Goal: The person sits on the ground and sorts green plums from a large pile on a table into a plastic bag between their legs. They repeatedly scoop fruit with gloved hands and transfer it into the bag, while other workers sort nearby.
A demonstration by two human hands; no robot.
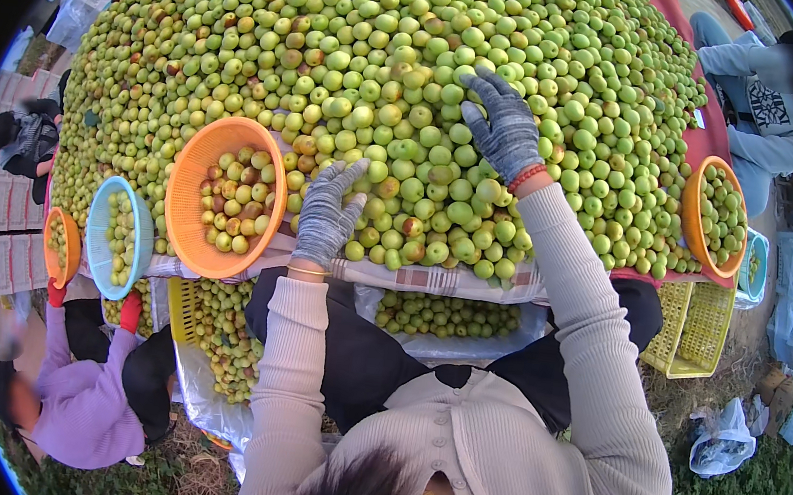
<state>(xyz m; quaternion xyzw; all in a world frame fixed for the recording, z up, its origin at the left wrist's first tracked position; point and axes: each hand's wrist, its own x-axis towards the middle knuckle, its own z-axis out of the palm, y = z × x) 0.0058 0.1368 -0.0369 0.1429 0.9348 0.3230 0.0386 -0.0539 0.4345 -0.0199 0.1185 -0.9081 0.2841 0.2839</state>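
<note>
A wide heap of green and yellowish jujubes (407, 150), some with brown patches, spreads before me. My left hand (331, 211), in a grey knit glove, rests at the heap's near edge, thumb apart from the fingers, fingertips against the fruit. Farther up and to the right, my right hand (504, 128) lies palm down over the jujubes in a matching glove, fingers spread. Neither hand visibly grips a fruit, though the palms are hidden. Just left of my left hand, an orange plastic basket (183, 186) tilts on the heap, partly filled with browner jujubes.
Below the heap's cloth edge (437, 280) are a lined container (534, 329) and a yellow crate (183, 304), both holding jujubes. Another yellow crate (673, 330) stands right. At left, a person in red gloves touches an orange basket beside a blue basket (99, 214). Others sit around the heap.
</note>
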